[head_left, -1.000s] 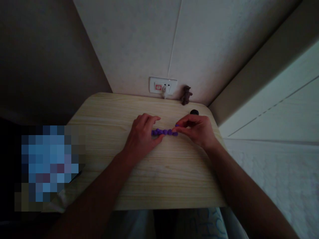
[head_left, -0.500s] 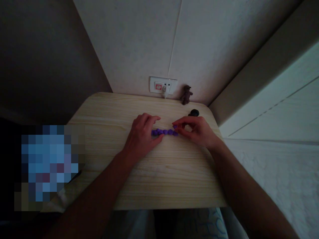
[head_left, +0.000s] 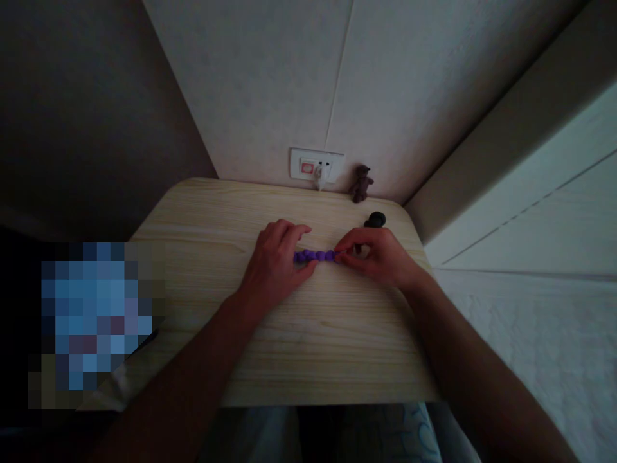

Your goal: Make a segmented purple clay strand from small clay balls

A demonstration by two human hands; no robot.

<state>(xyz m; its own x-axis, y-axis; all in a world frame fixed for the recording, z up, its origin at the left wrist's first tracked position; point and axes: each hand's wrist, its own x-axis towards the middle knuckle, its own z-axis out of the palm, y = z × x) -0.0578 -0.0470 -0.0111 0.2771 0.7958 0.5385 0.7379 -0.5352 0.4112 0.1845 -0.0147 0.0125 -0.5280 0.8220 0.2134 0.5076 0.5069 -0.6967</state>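
Note:
A row of small purple lumps (head_left: 321, 256), like modelling clay, lies across the middle of the wooden table. My left hand (head_left: 277, 254) rests around the row's left end, thumb and index finger spread apart. Its thumb tip is against the near side of the row or just beside it, and the palm hides the far left lumps. At the right end my right hand (head_left: 380, 257) pinches a purple lump between thumb and index finger. The fingertips cover most of that lump and the row's last piece.
A small brown bear figure (head_left: 361, 184) stands against the wall, beside a white socket plate (head_left: 296, 164) with a plug in it. A round black object (head_left: 375, 219) lies just beyond my right hand. A blurred-out bluish patch (head_left: 96, 302) is at the table's left edge.
My right hand has brought the pinched purple lump slightly left and down onto the right end of the row, its fingers closing over it. My left hand has stayed in place.

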